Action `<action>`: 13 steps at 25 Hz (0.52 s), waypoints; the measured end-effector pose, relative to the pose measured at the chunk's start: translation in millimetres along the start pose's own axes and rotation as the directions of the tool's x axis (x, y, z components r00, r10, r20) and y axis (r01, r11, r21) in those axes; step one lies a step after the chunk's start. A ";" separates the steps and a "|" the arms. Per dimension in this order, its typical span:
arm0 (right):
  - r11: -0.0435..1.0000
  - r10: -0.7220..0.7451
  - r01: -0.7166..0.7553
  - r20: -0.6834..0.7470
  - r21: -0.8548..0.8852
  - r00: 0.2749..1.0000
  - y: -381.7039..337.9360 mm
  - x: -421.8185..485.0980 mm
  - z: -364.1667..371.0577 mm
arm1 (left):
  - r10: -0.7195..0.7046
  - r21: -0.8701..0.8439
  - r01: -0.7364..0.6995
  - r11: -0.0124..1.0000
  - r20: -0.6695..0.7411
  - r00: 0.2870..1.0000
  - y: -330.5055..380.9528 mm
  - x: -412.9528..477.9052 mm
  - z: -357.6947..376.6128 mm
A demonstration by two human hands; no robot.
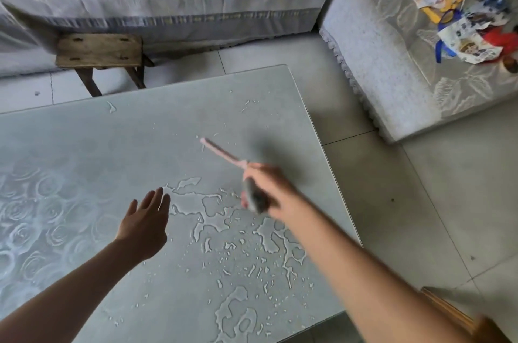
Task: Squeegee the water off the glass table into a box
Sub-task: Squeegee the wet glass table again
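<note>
I am gripping the squeegee in my right hand, fingers curled round its grey handle, the pink blade pointing away beyond them and seemingly lifted off the bench. My left hand is hovering, fingers spread, just beside the water pooling between both hands and nearer me. I am judging the sweep as barely begun: the blade needs laying flat beyond the puddles. An orange-brown thing right of my forearm may be the box; I cannot tell. A wooden stool is standing far ahead, blocking nothing.
</note>
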State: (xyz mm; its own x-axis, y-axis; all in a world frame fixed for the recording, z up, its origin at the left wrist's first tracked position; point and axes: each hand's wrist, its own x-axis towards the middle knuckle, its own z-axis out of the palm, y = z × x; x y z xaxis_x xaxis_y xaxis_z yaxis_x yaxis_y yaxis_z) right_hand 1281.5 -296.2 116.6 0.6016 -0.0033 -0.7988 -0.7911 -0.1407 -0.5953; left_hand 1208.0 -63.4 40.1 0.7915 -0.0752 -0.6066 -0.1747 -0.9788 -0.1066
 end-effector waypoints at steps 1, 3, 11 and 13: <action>1.000 -0.026 0.026 -0.084 -0.005 0.996 -21.1 9.3 -22.6 | -0.001 0.000 0.001 1.000 -0.002 1.000 2.9 -1.1 0.2; 1.000 0.011 -0.010 -0.192 0.006 0.981 -50.3 31.4 -63.9 | -0.025 -0.023 0.026 0.999 0.013 1.000 10.6 -0.5 3.7; 0.990 0.094 -0.100 -0.068 -0.097 0.993 51.7 11.4 6.2 | -0.120 -0.066 0.127 0.990 0.095 0.988 39.6 -0.9 6.2; 0.977 0.183 -0.197 0.154 0.082 0.971 44.9 -8.1 20.5 | -0.136 -0.079 0.144 0.986 0.102 0.985 41.3 -4.4 -2.0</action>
State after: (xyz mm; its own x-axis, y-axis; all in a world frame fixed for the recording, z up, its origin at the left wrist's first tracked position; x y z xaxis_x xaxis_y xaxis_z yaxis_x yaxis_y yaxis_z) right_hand 1238.8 -282.2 94.6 0.4227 0.1237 -0.8978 -0.9004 -0.0553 -0.4315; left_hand 1198.5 -103.9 39.9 0.7439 0.0785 -0.6637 -0.0116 -0.9914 -0.1303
